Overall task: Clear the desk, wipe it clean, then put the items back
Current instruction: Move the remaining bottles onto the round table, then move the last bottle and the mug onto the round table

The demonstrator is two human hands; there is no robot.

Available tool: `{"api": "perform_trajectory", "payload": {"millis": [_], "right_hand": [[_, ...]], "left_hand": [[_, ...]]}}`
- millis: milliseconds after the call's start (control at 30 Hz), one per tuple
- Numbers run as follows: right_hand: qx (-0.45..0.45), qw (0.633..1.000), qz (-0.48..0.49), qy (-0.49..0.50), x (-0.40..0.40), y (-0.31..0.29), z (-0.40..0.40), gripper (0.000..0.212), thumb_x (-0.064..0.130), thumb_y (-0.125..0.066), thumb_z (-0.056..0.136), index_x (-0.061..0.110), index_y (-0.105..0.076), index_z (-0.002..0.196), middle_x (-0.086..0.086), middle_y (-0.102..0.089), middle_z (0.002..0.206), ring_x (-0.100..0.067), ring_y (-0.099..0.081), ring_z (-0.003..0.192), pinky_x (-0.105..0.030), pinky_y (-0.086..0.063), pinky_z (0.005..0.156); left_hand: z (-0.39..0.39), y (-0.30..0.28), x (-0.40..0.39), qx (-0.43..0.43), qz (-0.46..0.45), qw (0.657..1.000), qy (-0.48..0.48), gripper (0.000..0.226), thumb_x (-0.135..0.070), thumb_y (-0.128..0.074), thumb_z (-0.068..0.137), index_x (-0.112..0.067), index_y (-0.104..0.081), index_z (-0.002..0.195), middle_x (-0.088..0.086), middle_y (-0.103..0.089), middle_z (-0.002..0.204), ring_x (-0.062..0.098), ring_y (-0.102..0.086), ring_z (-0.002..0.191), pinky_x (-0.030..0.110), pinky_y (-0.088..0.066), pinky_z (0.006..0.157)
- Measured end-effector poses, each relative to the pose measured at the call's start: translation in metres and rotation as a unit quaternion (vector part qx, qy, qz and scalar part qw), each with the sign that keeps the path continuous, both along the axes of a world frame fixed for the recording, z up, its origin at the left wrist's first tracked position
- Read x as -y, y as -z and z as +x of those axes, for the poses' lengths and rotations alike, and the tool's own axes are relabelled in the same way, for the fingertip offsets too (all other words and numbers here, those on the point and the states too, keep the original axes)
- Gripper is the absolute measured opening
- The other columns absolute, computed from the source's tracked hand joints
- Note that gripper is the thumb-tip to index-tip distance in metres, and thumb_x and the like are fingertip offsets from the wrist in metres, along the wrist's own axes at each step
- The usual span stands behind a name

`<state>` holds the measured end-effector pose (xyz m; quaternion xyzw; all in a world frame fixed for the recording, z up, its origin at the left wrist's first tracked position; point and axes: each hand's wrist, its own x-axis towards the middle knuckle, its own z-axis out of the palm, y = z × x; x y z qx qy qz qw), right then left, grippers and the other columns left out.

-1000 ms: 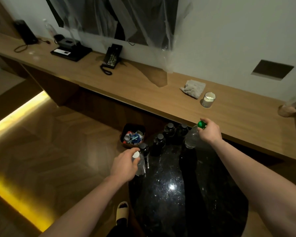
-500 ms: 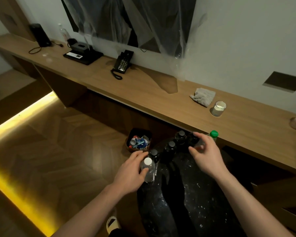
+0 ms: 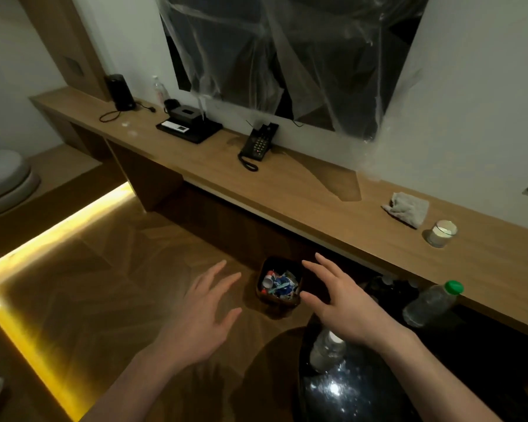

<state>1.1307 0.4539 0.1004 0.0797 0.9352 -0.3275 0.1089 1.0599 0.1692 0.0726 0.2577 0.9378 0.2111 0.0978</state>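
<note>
Both my hands bare and spread above the wooden floor, in front of the long desk

The wooden desk (image 3: 302, 190) runs along the white wall, carrying a black phone (image 3: 258, 144), a crumpled cloth (image 3: 407, 208) and a candle jar (image 3: 442, 233). My left hand (image 3: 200, 312) and right hand (image 3: 340, 303) hover with fingers straight, holding nothing. Between them, further off, stands a small bin (image 3: 279, 284) of litter. A white-capped bottle (image 3: 326, 350) stands on the dark round table (image 3: 348, 397) just under my right wrist; a green-capped bottle (image 3: 433, 304) stands to the right, near the desk edge

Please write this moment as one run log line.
left hand: open, empty | right hand: open, empty | cloth, candle: on desk
</note>
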Motion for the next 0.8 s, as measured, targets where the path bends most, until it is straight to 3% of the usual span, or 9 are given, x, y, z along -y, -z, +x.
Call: {"api": "perform_trajectory", "payload": {"millis": [167, 367, 800], "right_hand": [[0.004, 1.000, 0.007, -0.024, 0.047, -0.010, -0.050, 0.070, 0.063, -0.052, 0.097, 0.049, -0.020, 0.158, 0.020, -0.001, 0.170, -0.015, -0.011, 0.157, -0.044, -0.033, 0.123], [0.018, 0.999, 0.014, -0.048, 0.101, -0.019, -0.101, 0.069, 0.062, -0.049, 0.099, 0.049, -0.019, 0.159, 0.020, 0.003, 0.170, -0.017, -0.004, 0.159, -0.045, -0.024, 0.127], [0.034, 0.995, 0.025, -0.086, 0.135, -0.009, -0.266, 0.070, 0.062, -0.051, 0.098, 0.048, -0.018, 0.159, 0.019, 0.005, 0.170, -0.016, -0.002, 0.158, -0.046, -0.022, 0.127]], "left_hand": [[-0.041, -0.017, 0.060, -0.022, -0.013, 0.999, -0.037, 0.066, -0.062, -0.047, 0.099, -0.050, -0.020, 0.158, -0.022, 0.005, 0.168, 0.007, -0.002, 0.156, 0.037, -0.013, 0.127], [-0.093, -0.032, 0.123, -0.038, -0.011, 0.997, -0.069, 0.067, -0.061, -0.051, 0.098, -0.048, -0.023, 0.158, -0.021, 0.003, 0.169, 0.008, -0.004, 0.156, 0.039, -0.018, 0.127], [-0.235, -0.031, 0.159, -0.053, -0.014, 0.995, -0.081, 0.067, -0.059, -0.048, 0.100, -0.048, -0.017, 0.159, -0.021, 0.009, 0.169, 0.008, 0.002, 0.157, 0.033, -0.009, 0.124]]}}
